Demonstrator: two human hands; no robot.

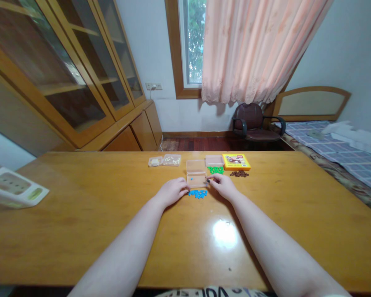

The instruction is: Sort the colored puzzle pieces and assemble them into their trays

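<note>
A small clear plastic box (196, 180) with its hinged lid (196, 166) standing open lies at the middle of the wooden table (80, 231). My left hand (172, 192) grips its left side, and the fingertips of my right hand (223, 185) pinch its right edge. Just below the box, between my hands, lies a loose pile of blue beads (198, 194). A few blue specks sit inside the box. Green beads (215, 169) and brown beads (239, 174) lie further back, to the right of the box.
Behind the beads stand a yellow box (236, 161), a pinkish clear case (214, 160) and two clear cases of white beads (171, 160). A white carton (14, 187) sits at the table's left edge. A bed (336, 152) lies to the right, and a wooden cabinet (68, 74) to the left.
</note>
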